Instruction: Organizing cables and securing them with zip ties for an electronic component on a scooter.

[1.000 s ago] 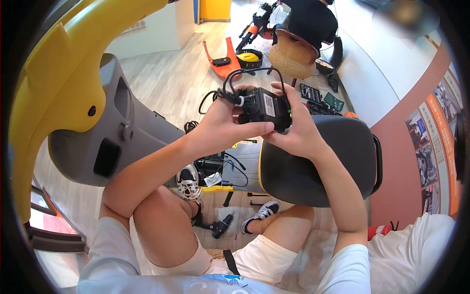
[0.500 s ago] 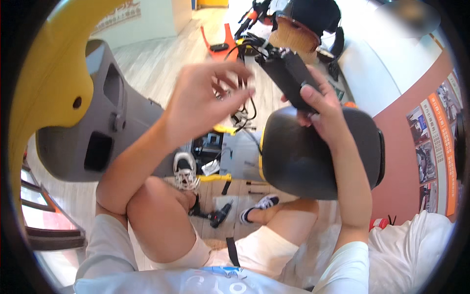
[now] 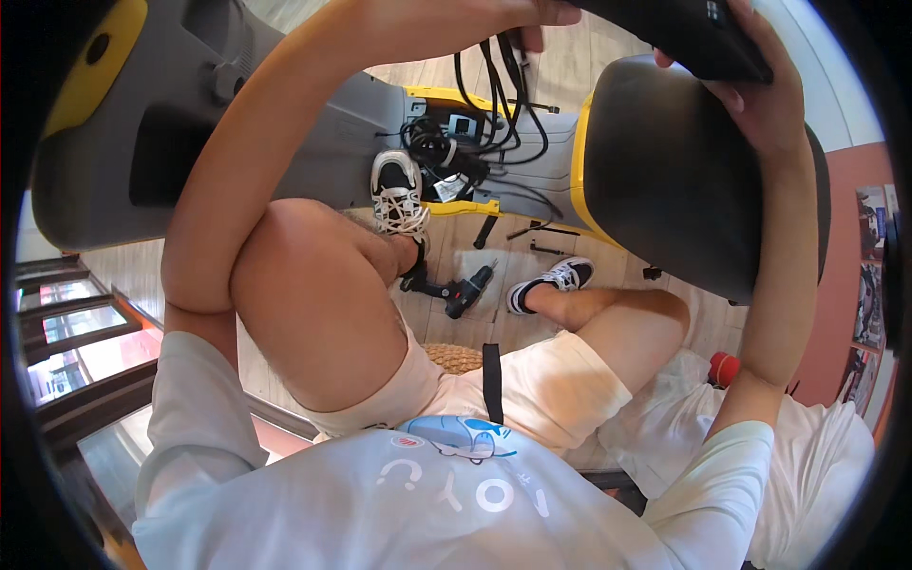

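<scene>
A long black box (image 3: 679, 33) is raised at the upper edge, partly cut off by it. My right hand (image 3: 774, 90) grips its right end, fingers and thumb on opposite sides. My left hand (image 3: 456, 24) is at the box's left end with fingers curled in; what they pinch is cut off from sight. Black cables (image 3: 508, 95) dangle below the left hand, into and over an open compartment (image 3: 456, 185) in a grey and yellow scooter's footboard. A looped bundle of cable (image 3: 432, 147) lies at that opening.
The scooter's black seat (image 3: 674, 171) stands below my right forearm, its grey front body (image 3: 313, 123) at left. A power drill (image 3: 468, 290) and small black parts (image 3: 484, 231) lie on the wooden floor. My shoe (image 3: 397, 195) stands by the compartment. White plastic sheeting (image 3: 807, 475) covers something at right.
My view has tipped downward, so hands and box now sit at the upper edge. My left hand, loosely spread and apart before, has come to the box's left end. The right hand keeps its hold.
</scene>
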Tool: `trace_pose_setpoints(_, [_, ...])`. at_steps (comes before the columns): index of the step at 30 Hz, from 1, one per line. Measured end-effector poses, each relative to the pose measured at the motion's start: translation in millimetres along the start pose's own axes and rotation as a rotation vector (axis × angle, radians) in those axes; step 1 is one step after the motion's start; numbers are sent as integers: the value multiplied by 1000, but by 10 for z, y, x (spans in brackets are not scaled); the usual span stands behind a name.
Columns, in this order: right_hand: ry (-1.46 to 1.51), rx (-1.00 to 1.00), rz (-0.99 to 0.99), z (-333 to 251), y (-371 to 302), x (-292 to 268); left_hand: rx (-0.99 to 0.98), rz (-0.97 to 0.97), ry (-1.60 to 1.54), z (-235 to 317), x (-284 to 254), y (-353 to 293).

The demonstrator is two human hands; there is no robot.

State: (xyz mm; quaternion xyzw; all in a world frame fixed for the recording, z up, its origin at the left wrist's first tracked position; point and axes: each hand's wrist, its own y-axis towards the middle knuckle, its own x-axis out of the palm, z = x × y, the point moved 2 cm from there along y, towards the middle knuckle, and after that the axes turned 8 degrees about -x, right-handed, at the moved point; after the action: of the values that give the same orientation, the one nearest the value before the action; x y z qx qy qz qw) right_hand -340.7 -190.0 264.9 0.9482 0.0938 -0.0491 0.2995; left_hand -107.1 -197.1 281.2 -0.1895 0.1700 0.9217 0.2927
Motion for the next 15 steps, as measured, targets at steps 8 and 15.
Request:
trace_pose_setpoints(8, [459,295,-48,-173,108,-78,-298,63,-223,74,277,15])
trace_pose_setpoints(15, [344,219,-130,45,155,-125,-350,72,-138,84,315,-18])
